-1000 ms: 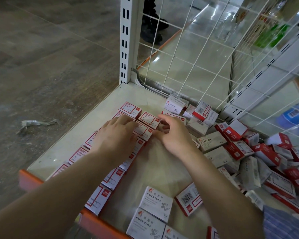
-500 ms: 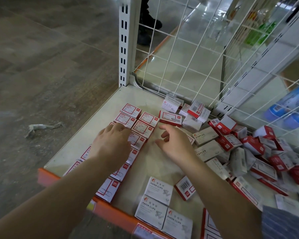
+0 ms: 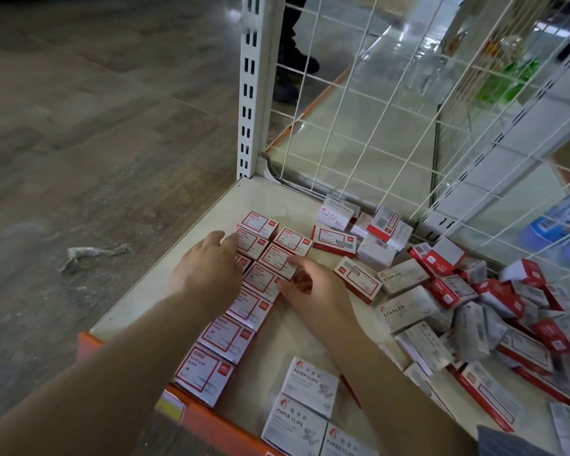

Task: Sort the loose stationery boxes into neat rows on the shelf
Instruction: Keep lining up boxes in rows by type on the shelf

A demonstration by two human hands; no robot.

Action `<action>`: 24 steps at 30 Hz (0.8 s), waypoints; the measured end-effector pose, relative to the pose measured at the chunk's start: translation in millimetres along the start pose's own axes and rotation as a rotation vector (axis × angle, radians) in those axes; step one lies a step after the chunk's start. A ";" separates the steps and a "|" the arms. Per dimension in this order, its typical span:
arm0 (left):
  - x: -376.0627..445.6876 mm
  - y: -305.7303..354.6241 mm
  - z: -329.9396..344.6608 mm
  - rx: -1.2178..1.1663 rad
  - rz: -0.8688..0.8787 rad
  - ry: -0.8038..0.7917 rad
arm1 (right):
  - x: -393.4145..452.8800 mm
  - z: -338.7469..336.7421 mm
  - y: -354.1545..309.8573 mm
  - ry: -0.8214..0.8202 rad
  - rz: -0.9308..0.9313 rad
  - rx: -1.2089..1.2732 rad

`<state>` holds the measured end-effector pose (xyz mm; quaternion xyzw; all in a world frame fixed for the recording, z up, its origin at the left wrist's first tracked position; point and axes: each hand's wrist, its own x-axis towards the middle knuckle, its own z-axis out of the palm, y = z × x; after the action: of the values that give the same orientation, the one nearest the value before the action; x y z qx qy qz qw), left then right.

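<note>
Left hand [image 3: 211,271] laid flat, fingers [image 3: 226,240] spread and gripping nothing, pressed on the small red-and-white cardboard boxes [image 3: 250,306] to pin their 2 rows. Right hand [image 3: 313,284] loosely curled just right of those rows, fingers [image 3: 295,260] touching a box edge, clasping nothing, probably nudging it flush. Beyond the left fingers, more aligned boxes on the cream metal shelf [image 3: 185,258]. Right of the right fingers, a jumbled heap of red and grey staple boxes [image 3: 474,317], unsorted. Nearer than both hands, white paper-clip boxes [image 3: 310,390] grouped by the orange shelf lip [image 3: 204,419].
</note>
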<state>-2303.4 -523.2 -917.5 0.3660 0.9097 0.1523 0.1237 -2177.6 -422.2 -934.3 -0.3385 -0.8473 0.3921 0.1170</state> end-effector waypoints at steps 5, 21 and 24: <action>4.9 1.1 0.1 -0.037 0.012 -0.007 | 5.7 2.5 3.8 0.004 0.003 -0.017; 9.3 0.4 0.8 -0.142 -0.004 0.026 | 7.1 0.0 3.8 -0.038 -0.060 -0.071; 9.3 1.0 0.3 -0.111 0.012 0.041 | 8.4 -1.5 4.1 -0.032 -0.063 -0.086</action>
<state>-2309.2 -515.9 -918.5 0.3609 0.8999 0.2108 0.1242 -2181.2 -413.9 -936.9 -0.3100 -0.8754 0.3569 0.1013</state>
